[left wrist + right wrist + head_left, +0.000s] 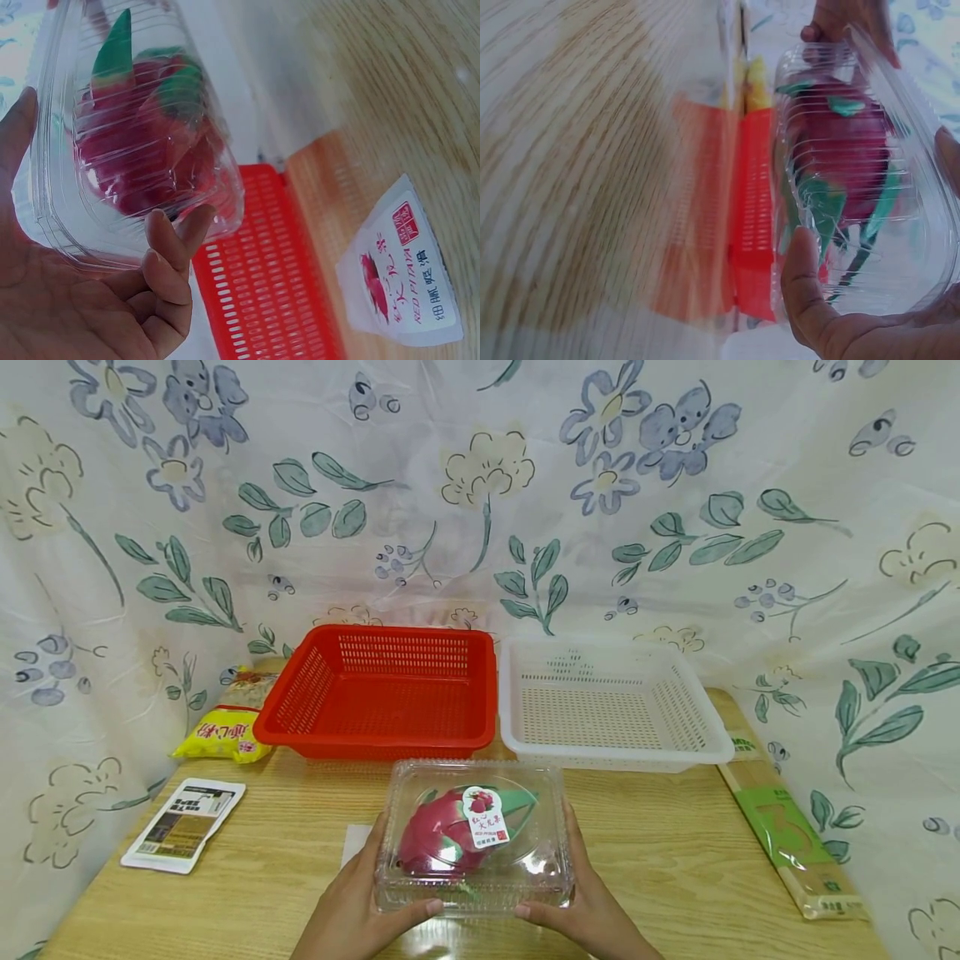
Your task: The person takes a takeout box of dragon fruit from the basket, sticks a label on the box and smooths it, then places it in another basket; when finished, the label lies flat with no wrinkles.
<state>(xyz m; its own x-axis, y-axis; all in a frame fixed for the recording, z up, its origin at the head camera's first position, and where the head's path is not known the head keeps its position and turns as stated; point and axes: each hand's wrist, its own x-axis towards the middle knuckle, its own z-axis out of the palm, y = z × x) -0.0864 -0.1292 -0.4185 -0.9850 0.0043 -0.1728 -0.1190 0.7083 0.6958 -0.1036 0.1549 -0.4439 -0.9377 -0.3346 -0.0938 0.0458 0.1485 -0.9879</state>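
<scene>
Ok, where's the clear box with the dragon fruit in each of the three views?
Head: clear box low centre on the table, left hand and right hand gripping its sides.
Left wrist: upper left, tilted.
Right wrist: right side.
Shared landmark: red basket, behind the box in head view, also in both wrist views.

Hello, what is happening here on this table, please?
A person holds a clear box with a dragon fruit inside, gripping it from both sides: the left hand on its left edge, the right hand on its right. It is near the front of the wooden table. Behind it stand a red basket and a white basket, side by side.
</scene>
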